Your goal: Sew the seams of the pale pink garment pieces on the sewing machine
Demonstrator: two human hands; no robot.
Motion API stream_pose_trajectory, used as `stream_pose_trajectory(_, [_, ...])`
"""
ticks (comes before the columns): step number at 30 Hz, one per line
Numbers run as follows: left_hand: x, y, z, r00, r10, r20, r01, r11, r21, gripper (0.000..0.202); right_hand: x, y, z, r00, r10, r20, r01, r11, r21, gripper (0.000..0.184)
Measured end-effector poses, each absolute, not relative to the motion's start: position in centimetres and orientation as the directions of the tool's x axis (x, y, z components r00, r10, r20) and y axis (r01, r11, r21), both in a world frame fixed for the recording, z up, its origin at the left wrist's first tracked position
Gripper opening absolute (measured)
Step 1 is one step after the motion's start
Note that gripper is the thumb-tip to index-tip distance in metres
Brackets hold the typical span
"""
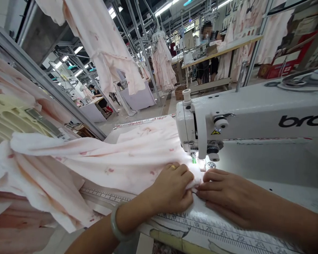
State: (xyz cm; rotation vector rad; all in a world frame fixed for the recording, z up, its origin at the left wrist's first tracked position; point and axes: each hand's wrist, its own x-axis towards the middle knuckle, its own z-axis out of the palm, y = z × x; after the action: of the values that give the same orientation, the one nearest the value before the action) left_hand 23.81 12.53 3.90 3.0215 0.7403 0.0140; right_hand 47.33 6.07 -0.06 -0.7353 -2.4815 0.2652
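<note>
Pale pink printed fabric stretches across the sewing table, its right edge lying just before the needle area of a white sewing machine. My left hand, with a ring and a bangle at the wrist, is closed on the fabric edge. Close to it, my right hand pinches the same edge from the right, fingers pressed together. Both hands sit in front of the lit presser foot. What lies under the fingertips is partly hidden.
A printed ruler tape runs along the table's front. At left, a cream plastic hanger stands by draped fabric. A pink garment hangs above. Behind, a person sits at another table; metal poles stand around.
</note>
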Motion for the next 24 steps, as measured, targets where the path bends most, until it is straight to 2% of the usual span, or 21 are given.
stream_pose_trajectory(4, [23.0,12.6,3.3,0.921,0.388,0.022,0.388,-0.922,0.007,0.029,47.3,5.8,0.3,-0.709,0.593,0.382,0.465,0.800,-0.379,0.027])
stream_pose_trajectory(7, [23.4,13.2,2.5,0.936,0.349,0.047,0.352,-0.933,-0.074,0.024,47.3,5.8,0.3,-0.713,0.616,0.335,0.477,0.776,-0.413,0.026])
stream_pose_trajectory(11, [24.6,14.9,2.2,0.948,0.314,0.047,0.317,-0.938,-0.138,0.015,47.4,6.1,0.1,-0.682,0.616,0.394,0.508,0.787,-0.351,0.027])
stream_pose_trajectory(15, [24.7,16.2,2.6,0.952,0.304,0.048,0.306,-0.950,-0.060,0.013,47.5,6.4,0.3,-0.653,0.601,0.460,0.523,0.798,-0.300,0.029])
stream_pose_trajectory(20, [23.9,16.1,2.2,0.925,0.361,0.118,0.356,-0.932,0.066,0.032,47.5,6.5,0.8,-0.625,0.574,0.530,0.529,0.810,-0.253,0.032])
stream_pose_trajectory(24, [23.8,15.7,1.5,0.902,0.374,0.217,0.356,-0.927,0.116,0.022,47.6,6.7,0.5,-0.638,0.582,0.503,0.525,0.808,-0.269,0.032])
